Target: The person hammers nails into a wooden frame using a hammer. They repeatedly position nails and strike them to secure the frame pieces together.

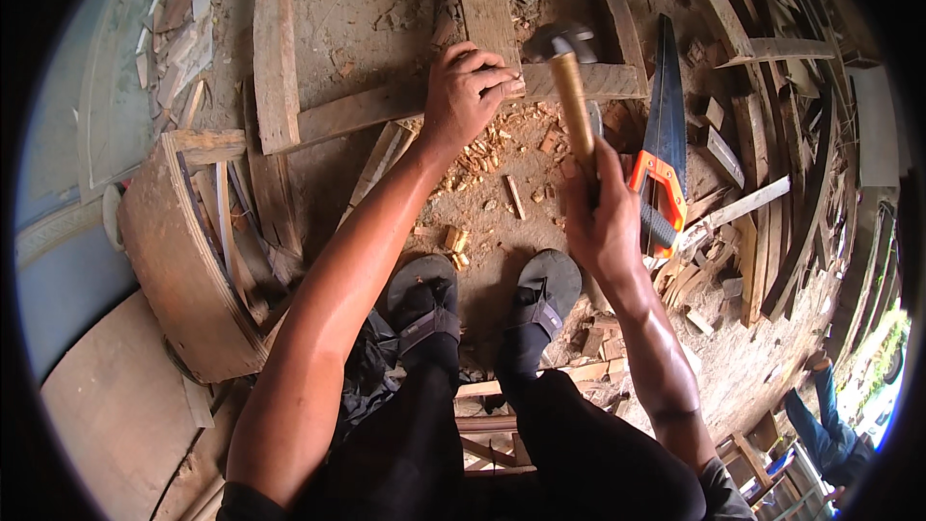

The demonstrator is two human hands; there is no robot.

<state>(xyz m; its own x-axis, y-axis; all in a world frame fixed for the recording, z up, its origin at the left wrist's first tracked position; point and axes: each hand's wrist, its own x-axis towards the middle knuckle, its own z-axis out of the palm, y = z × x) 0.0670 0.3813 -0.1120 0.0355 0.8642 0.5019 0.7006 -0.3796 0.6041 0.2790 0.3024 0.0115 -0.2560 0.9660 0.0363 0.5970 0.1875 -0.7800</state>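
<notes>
Your right hand (pixel 603 207) is clenched around the wooden handle of a claw hammer (pixel 573 116), whose dark metal head, blurred, stands beyond that hand and just to the right of your left hand (pixel 471 92). The left hand's fingers are curled, thumb and fingertips close together over the near end of a flat wooden plank (pixel 487 5); whether they pinch something small, I cannot tell. The plank runs straight away from you beyond that hand, and its near end meets a rough crosspiece (pixel 588 82) spreading to both sides of your knuckles.

Nearer you, between and below your hands, curled golden wood shavings (pixel 473 159) litter the dusty ground, and below them are your dark strapped sandals (pixel 422 285). Just right of your right hand is a handsaw (pixel 666 96), its tapering dark blade pointing away and its closed-loop grip orange and black; any lettering on it is too small to read.

Farther out, left of your left hand, a weathered board (pixel 278 48) joins the crosspiece, and a curved plywood panel (pixel 183 260) shows its layered edge. Well right of your right hand lie jumbled timber offcuts (pixel 757 203); beyond and below them, a person's blue-trousered legs (pixel 825 429) show.
</notes>
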